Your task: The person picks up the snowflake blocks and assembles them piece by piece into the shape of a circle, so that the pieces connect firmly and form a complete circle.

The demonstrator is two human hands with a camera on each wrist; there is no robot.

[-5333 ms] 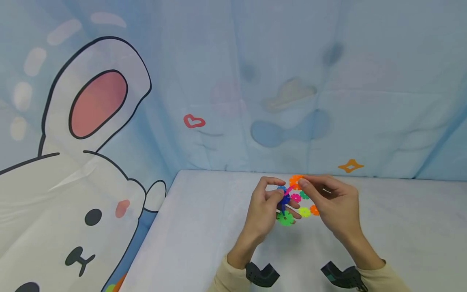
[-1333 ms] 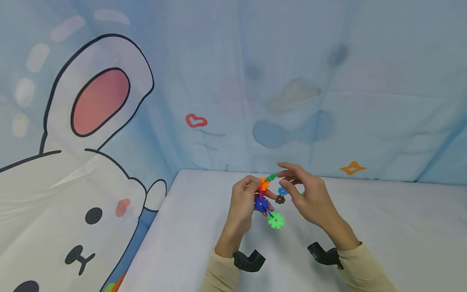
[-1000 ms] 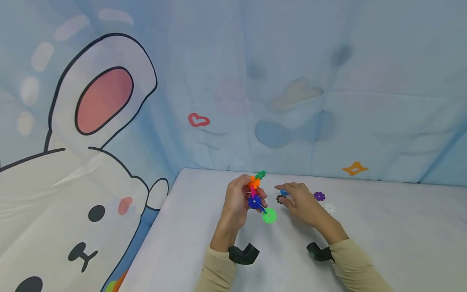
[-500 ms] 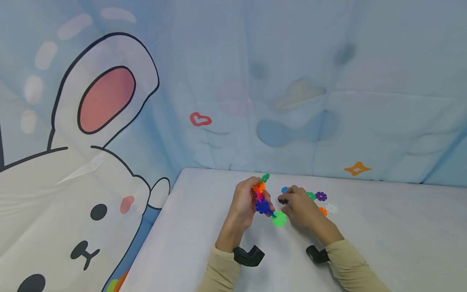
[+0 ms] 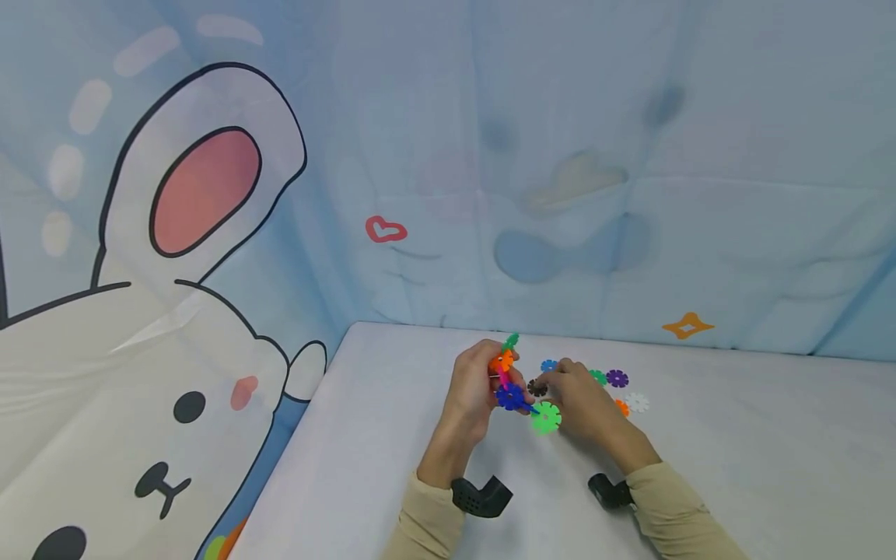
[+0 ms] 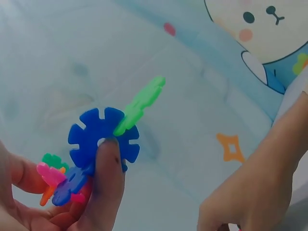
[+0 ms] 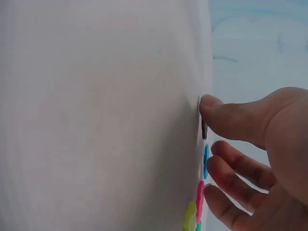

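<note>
My left hand (image 5: 467,393) holds a chain of slotted snowflake discs above the table. Dark green (image 5: 511,341), orange (image 5: 500,362), pink (image 5: 503,379), blue (image 5: 509,397) and light green (image 5: 546,418) pieces show in it. In the left wrist view a fingertip presses the centre of a blue disc (image 6: 89,139), with the light green disc (image 6: 142,103) slotted into its edge. Low over the table, my right hand (image 5: 581,400) touches a brown snowflake disc (image 5: 535,388) with a fingertip. The right wrist view has that brown disc (image 7: 204,131) edge-on under the digit, the other fingers loosely bent.
Loose discs lie around the right hand: light blue (image 5: 549,365) behind it, green (image 5: 597,376), purple (image 5: 617,379), white (image 5: 638,403) and orange (image 5: 623,407) to its right. Pink (image 7: 199,195) and yellow (image 7: 189,216) discs show below the fingers in the right wrist view.
A dark green disc has joined the chain's orange end. The right hand has left the chain and come down to the table; the brown disc has slid slightly left under its finger.
</note>
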